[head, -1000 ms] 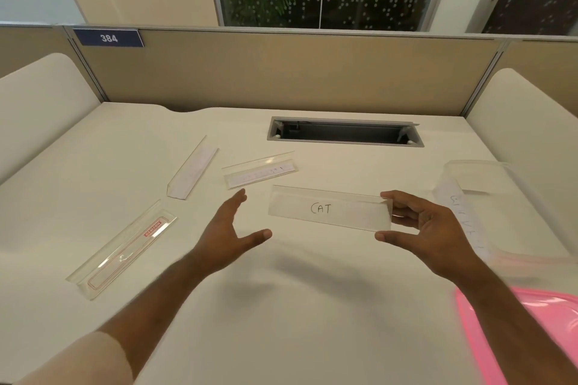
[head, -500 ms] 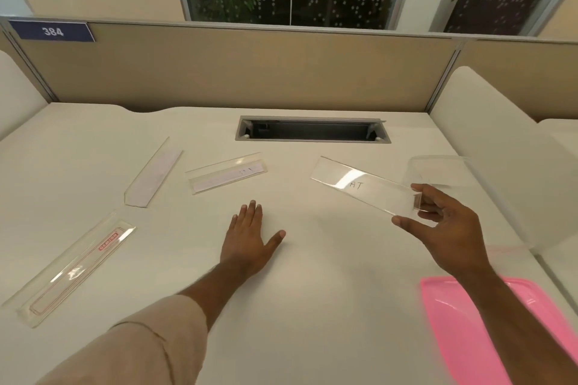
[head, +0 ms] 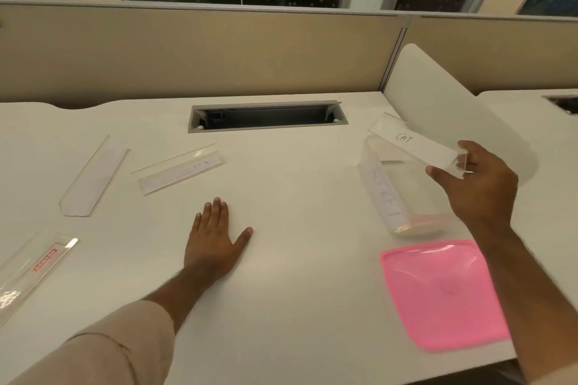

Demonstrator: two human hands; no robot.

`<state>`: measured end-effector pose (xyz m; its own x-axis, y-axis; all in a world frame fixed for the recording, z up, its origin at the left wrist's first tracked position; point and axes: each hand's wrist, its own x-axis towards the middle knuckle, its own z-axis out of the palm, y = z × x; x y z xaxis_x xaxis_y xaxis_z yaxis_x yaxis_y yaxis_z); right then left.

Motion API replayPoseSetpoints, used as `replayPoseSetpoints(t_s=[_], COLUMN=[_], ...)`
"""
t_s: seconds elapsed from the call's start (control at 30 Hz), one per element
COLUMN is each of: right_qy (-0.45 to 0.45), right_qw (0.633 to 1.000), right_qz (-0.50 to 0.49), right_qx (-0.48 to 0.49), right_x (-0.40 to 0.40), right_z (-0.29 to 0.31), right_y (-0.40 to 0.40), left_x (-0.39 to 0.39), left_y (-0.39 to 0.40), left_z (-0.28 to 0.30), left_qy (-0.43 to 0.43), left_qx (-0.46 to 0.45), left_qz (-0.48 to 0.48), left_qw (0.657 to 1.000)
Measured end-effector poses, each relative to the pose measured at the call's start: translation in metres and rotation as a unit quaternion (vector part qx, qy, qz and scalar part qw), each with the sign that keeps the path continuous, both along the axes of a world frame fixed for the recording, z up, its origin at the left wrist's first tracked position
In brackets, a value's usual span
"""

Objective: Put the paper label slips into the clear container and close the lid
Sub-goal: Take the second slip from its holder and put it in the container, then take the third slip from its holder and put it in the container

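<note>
At the desk's left edge a clear plastic sleeve with a red-printed label (head: 29, 272) is lying partly out of view. Right of it, a pointed white paper slip in clear plastic (head: 93, 176) and a folded clear label holder with a white slip (head: 181, 170) are resting apart, leaving a broad bare stretch of the white desk (head: 297, 212) toward the middle. The left hand (head: 214, 245) is pressing flat on that stretch, fingers straight and spread. Further right, the open clear plastic container (head: 403, 197), one slip already leaning inside, is sitting behind the pink lid (head: 441, 294) near the desk's right edge. The right hand (head: 478, 184) is pinching the clear "CAT" label slip (head: 413, 145) over the container.
</note>
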<state>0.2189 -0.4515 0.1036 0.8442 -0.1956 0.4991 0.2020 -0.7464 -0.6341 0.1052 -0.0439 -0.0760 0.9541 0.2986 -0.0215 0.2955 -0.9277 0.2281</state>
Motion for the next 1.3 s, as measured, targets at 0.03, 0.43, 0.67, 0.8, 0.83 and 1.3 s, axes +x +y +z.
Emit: replayPoseSetpoints(t_s=[0.03,0.43,0.67,0.8,0.83,1.3], right_qy=[0.001,0.157,0.38,0.445,0.454,0.347], right_qw=[1.0,0.983,0.908,0.871,0.863,0.905], right_qz=[-0.013,-0.044,-0.041,-0.019,-0.016,-0.009], right_qx=[-0.025,-0.08,-0.174,-0.209,-0.219,-0.246], right_x=[0.001,0.012,0.031,0.042,0.045,0.039], right_z=[0.001,-0.027,-0.038,-0.039,-0.04,-0.038], right_y=[-0.003,0.01,0.024,0.028,0.028,0.035], left_x=[0.0,-0.001,0.0,0.0,0.001,0.0], left_y=[0.0,0.002,0.003,0.003,0.003,0.006], left_z=[0.0,-0.002,0.0,-0.001,-0.002,0.004], left_qy=[0.0,-0.003,0.007,0.006,0.008,0.014], left_qx=[0.002,0.006,0.004,0.004,0.004,-0.037], left_qz=[-0.001,-0.011,-0.016,-0.014,-0.014,-0.025], left_qw=[1.0,1.0,1.0,1.0,1.0,0.999])
